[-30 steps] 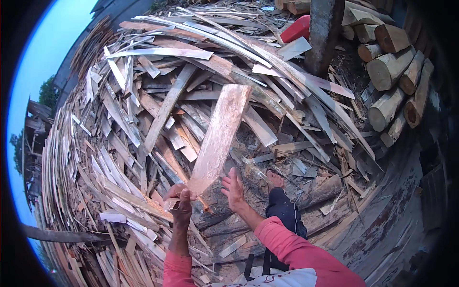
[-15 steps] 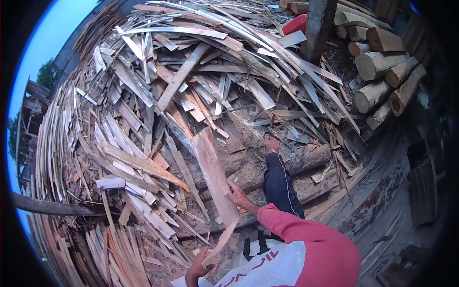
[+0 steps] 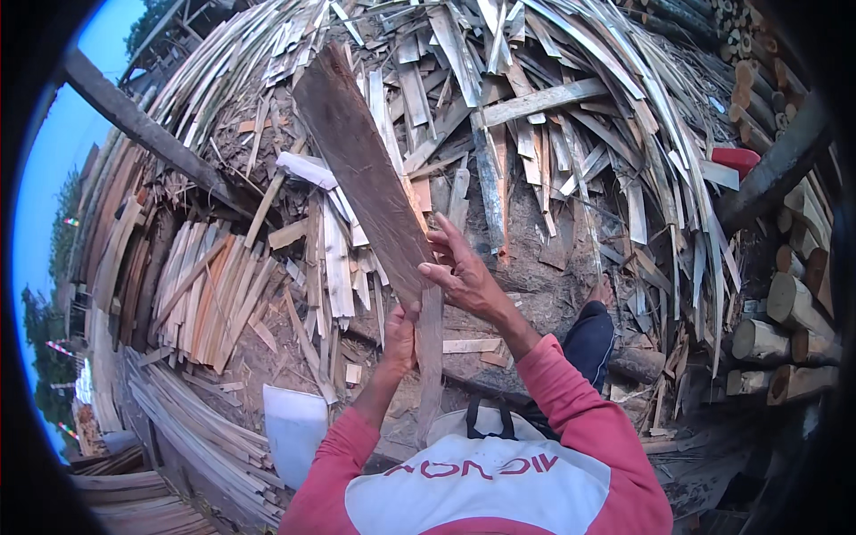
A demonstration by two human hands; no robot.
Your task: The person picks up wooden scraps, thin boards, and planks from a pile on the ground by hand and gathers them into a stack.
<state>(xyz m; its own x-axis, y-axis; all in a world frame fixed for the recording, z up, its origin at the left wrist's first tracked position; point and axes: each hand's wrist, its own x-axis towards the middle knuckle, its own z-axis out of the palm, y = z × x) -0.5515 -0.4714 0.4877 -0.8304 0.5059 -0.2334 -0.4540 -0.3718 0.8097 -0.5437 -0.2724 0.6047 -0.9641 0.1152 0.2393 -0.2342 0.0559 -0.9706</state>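
Observation:
A long, flat wooden slab (image 3: pixel 361 169) rises at a tilt in front of me, its dark, rough face showing. My left hand (image 3: pixel 400 343) is closed around its lower end, thumb on the near face. On the slab's right edge, a little higher, lies my right hand (image 3: pixel 465 278). Its thumb laps over the face and other fingertips meet the edge, while the index finger sticks out loosely. Below the slab a narrower, greyish strip of wood (image 3: pixel 431 366) runs down between my forearms toward my lap; what supports it is hidden.
A big heap of split wood strips (image 3: pixel 535 107) spreads ahead. Bundled slats (image 3: pixel 201 294) stand at left, near a slanting pole (image 3: pixel 147 129). Cut logs (image 3: pixel 798 299) are stacked at right by a thick post (image 3: pixel 776 169). A white sheet-like piece (image 3: pixel 294 428) lies beside my left arm.
The view has swung left. The slab now shows its dark face instead of the pale one and stands in front of my chest. My left hand has come up onto its lower end.

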